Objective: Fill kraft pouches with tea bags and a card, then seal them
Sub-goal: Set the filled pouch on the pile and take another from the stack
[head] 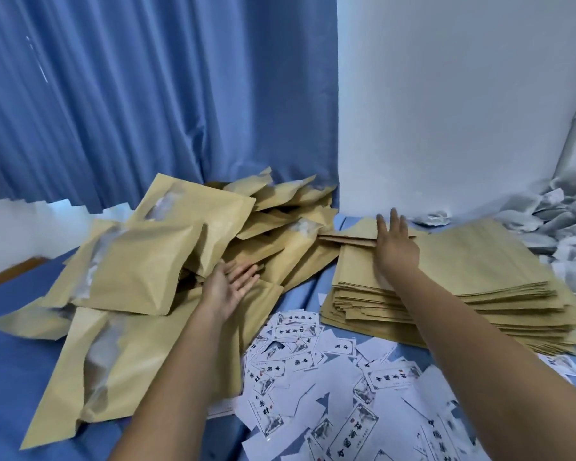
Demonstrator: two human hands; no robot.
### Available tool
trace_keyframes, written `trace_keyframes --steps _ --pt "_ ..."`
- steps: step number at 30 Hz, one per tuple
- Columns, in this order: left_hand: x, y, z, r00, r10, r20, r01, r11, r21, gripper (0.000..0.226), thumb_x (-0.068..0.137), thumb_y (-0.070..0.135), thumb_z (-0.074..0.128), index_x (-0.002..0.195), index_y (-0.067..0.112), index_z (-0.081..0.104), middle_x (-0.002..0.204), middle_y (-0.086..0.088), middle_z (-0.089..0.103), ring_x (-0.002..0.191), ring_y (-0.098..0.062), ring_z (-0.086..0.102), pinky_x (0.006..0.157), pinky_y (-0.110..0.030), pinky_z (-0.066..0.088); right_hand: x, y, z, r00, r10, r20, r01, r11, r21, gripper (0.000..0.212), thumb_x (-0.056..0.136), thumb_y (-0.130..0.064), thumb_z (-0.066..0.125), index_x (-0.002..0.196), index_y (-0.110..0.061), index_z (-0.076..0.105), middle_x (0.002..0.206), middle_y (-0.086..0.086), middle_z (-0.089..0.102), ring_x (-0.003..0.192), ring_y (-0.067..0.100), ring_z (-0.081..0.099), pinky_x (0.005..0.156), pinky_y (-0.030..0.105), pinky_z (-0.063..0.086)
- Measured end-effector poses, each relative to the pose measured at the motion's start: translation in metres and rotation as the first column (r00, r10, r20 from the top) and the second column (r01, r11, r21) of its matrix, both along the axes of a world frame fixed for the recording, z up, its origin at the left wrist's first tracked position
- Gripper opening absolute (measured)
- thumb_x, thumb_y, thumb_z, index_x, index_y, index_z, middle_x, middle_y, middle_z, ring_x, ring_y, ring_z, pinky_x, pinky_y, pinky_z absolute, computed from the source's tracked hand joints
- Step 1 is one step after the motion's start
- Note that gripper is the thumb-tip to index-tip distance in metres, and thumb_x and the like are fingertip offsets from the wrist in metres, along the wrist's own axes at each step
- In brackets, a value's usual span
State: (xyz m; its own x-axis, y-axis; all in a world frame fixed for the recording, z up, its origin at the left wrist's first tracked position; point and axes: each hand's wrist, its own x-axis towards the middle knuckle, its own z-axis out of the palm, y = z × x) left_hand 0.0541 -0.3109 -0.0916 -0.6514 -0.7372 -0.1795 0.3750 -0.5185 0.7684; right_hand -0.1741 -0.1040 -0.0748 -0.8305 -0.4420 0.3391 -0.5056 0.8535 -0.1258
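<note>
Head view, left hand: the left hand (228, 287), left of centre in the frame, lies palm up with fingers straight and relaxed, gripping nothing; its fingertips hover at the edge of the pile of puffed, filled brown kraft pouches with clear windows (140, 271), whether touching I cannot tell.
Head view, right hand: the right hand (394, 242), right of centre, is flat with fingers spread, pressing on top of the neat stack of flat, empty brown kraft pouches (473, 287); nothing is pinched yet.
Likely reason: the flat palm looks placed to slide or peel one empty pouch off the stack, which suggests a fresh pouch is about to be started.
Finished pouches: heaped loosely at centre left against the blue curtain (147, 94), kept apart from the empties.
Cards: white printed paper cards (313, 377) are scattered at lower centre on the blue cloth surface (7, 377), close by both arms.
Tea bags: crumpled white and grey tea bags (546, 221) are piled at the right edge, just beside the empty stack.
</note>
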Motion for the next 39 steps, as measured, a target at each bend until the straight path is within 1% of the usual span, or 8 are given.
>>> trace_keyframes --steps 4,7,11,18,23,26,30,39 --pt "-0.004 -0.001 -0.011 0.994 -0.077 0.083 0.081 0.995 -0.056 0.037 0.105 0.029 0.027 0.121 0.002 0.046 0.125 -0.021 0.057 0.102 -0.031 0.061 0.086 -0.044 0.050 -0.012 -0.004 -0.002 1.000 -0.016 -0.024 0.020 0.983 0.180 0.076 0.079 -0.010 0.066 0.144 -0.018 0.027 0.151 0.008 0.027 0.143 0.025 0.020 0.091 0.035 0.043" --pt "-0.009 0.008 -0.016 0.974 -0.169 0.151 0.188 0.974 -0.126 0.034 0.103 0.026 0.033 0.123 0.003 0.047 0.127 -0.021 0.056 0.107 -0.031 0.060 0.090 -0.041 0.049 -0.014 -0.003 -0.006 0.993 0.039 -0.113 -0.008 0.965 0.264 0.032 0.087 -0.010 0.049 0.117 -0.017 0.056 0.116 0.002 0.059 0.113 0.022 0.053 0.083 0.031 0.040" --pt "-0.027 0.036 -0.013 0.919 -0.334 0.209 0.365 0.922 -0.128 0.049 0.100 0.036 0.040 0.131 -0.002 0.039 0.125 -0.024 0.057 0.108 -0.033 0.061 0.085 -0.039 0.053 -0.001 0.002 -0.007 0.964 0.149 -0.219 -0.103 0.972 0.209 0.021 0.088 -0.009 0.043 0.102 -0.014 0.058 0.103 0.004 0.060 0.097 0.024 0.057 0.074 0.031 0.038" --pt "-0.069 0.100 0.006 0.908 -0.367 0.202 0.377 0.926 -0.011 0.058 0.094 0.027 0.056 0.134 -0.008 0.033 0.125 -0.027 0.050 0.107 -0.038 0.057 0.085 -0.046 0.050 0.084 0.029 -0.013 0.691 0.544 -0.475 -0.457 0.839 0.296 0.020 0.054 -0.015 0.081 0.060 -0.017 0.062 0.063 0.001 0.058 0.060 0.021 0.059 0.051 0.026 0.042" --pt "-0.080 0.126 0.001 0.893 -0.004 0.450 0.165 0.933 -0.319 0.026 0.084 -0.002 0.065 0.107 0.000 0.055 0.109 -0.021 0.061 0.078 -0.024 0.060 0.060 -0.029 0.054 0.099 0.056 -0.014 0.638 0.604 -0.477 -0.517 0.796 0.315 0.016 0.059 -0.021 0.080 0.063 -0.020 0.065 0.068 -0.004 0.059 0.063 0.015 0.058 0.056 0.025 0.042" --pt "-0.082 0.132 0.002 0.830 0.249 0.499 0.097 0.817 -0.569 0.035 0.079 -0.006 0.064 0.113 0.000 0.057 0.115 -0.017 0.063 0.102 -0.030 0.060 0.085 -0.032 0.050 0.088 0.071 -0.014 0.737 0.581 -0.345 -0.514 0.814 0.271 0.018 0.078 -0.018 0.062 0.096 -0.017 0.064 0.097 0.000 0.061 0.091 0.021 0.058 0.079 0.031 0.041" --pt "-0.074 0.127 0.007 0.815 0.337 0.470 0.006 0.808 -0.589 0.036 0.080 -0.010 0.049 0.113 -0.001 0.062 0.114 -0.014 0.064 0.104 -0.031 0.059 0.084 -0.032 0.047 0.057 0.117 -0.025 0.915 0.375 -0.150 -0.356 0.924 0.140 0.074 0.083 -0.058 0.050 0.139 -0.012 0.038 0.145 0.008 0.037 0.133 0.024 0.035 0.111 0.036 0.022" --pt "-0.072 0.097 0.011 0.788 0.274 0.552 0.136 0.796 -0.589 0.021 0.084 -0.012 0.040 0.092 -0.003 0.057 0.089 -0.016 0.053 0.073 -0.026 0.050 0.059 -0.026 0.040 0.025 0.169 -0.025 0.779 0.626 -0.045 -0.575 0.741 0.348 0.108 0.066 -0.079 0.056 0.146 -0.010 0.032 0.156 0.015 0.019 0.143 0.027 0.021 0.117 0.037 0.016"
